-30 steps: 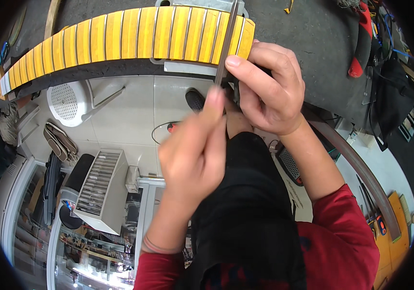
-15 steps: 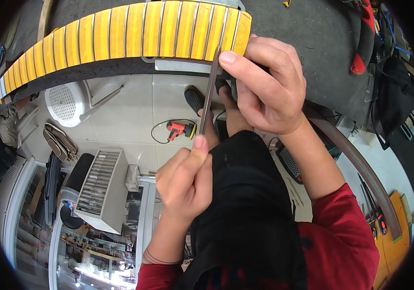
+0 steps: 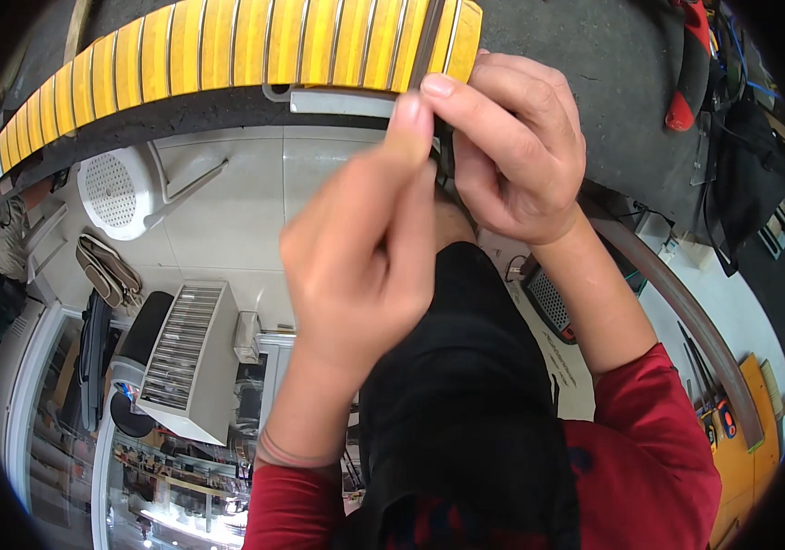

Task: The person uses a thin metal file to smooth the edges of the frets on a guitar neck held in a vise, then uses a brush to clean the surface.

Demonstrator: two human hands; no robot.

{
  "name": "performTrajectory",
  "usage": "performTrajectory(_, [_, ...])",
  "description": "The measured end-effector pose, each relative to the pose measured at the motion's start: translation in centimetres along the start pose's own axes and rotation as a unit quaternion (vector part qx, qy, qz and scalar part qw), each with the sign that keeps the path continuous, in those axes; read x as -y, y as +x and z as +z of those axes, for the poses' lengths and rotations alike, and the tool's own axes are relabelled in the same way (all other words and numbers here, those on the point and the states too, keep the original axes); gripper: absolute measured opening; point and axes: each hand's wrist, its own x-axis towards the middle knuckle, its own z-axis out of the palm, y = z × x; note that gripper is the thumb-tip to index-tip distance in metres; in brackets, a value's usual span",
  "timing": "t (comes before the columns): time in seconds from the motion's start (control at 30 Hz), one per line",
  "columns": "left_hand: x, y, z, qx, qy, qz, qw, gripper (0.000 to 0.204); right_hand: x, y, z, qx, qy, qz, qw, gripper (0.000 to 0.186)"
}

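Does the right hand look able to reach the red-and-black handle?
Probably yes: nothing shows between the right hand and the red-and-black handle, though a fingertip is at the dark bar.

The fretted neck [image 3: 258, 44] lies along the workbench [image 3: 585, 60], left of the right hand [image 3: 519, 151].

Bench [image 3: 585, 110], dark grey top: long yellow board [image 3: 218, 46], striped crosswise, over near edge; red-handled tool [image 3: 683, 108] at right. Floor [image 3: 227, 215], pale tiles: white round stool [image 3: 115, 188], perforated seat, at left.
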Motion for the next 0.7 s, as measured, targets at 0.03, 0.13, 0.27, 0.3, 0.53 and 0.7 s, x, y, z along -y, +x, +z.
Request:
performTrajectory(0.03, [0.2, -0.5, -0.1, -0.002, 0.005, 0.007, 1.0, 0.037, -0.3, 0.0, 0.0, -0.005, -0.002, -0.004, 1.0, 0.066])
performTrajectory(0.13, [0.9, -4.4, -0.7, -0.004, 0.017, 0.016, 1.0, 0.036, -0.3, -0.2, -0.3, -0.005, -0.008, -0.008, 1.0, 0.065])
performTrajectory(0.27, [1.7, -10.7, -3.6, 0.017, -0.015, 0.004, 1.0, 0.036, 0.0, -0.3, -0.5, 0.005, 0.01, -0.01, 1.0, 0.062])
performTrajectory(0.3, [1.9, -11.1, -3.8, 0.028, -0.041, 0.002, 0.999, 0.038, 0.0, -0.4, -0.6, 0.007, 0.016, -0.011, 1.0, 0.062])
performTrajectory(0.53, [2.7, -9.3, -3.0, 0.041, -0.071, 0.001, 0.997, 0.036, -0.2, -0.4, -0.6, 0.011, 0.014, -0.016, 1.0, 0.061])
performTrajectory(0.7, [1.5, -4.7, -1.5, 0.031, -0.084, -0.077, 0.993, 0.029, -0.1, -0.4, -0.3, 0.008, 0.021, -0.012, 1.0, 0.063])
